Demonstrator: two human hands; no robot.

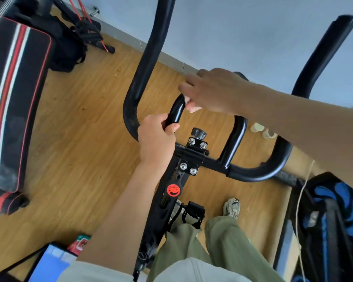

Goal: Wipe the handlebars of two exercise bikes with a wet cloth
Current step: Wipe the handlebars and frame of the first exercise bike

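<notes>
L hand [157, 137] is clenched round the left leg of the small inner loop [176, 110] of the handlebar [253, 175], thumb wrapped across the front, just above the cross tube. R hand [212, 90] reaches in from the right w/ forearm over the right side of the bars and sits on the top bend of that loop. It's grasping the cloth [193, 106], fingers bent over it. The cloth is a pale pinkish-white wad pressed on the bar under my palm, only a bit sticking out below the hand. Fingers are blurred, so exact grip is hard to read.

The outer bars curve up on both sides toward the wall [253, 27]. Btwn the loop legs is a black knob [199, 133] over a clamp [193, 155] w/ four silver bolts. Below that the stem carries a round red sticker [173, 190]. A pedal [194, 210] shows lower down, near my green trousers [222, 241] and grey shoe [231, 207].

Floor [80, 139] is wood. A black bench [14, 98] w/ red and white stripes lies far left. A blue-patterned bag [338, 210] is at right, a blue box [49, 263] bottom left.
</notes>
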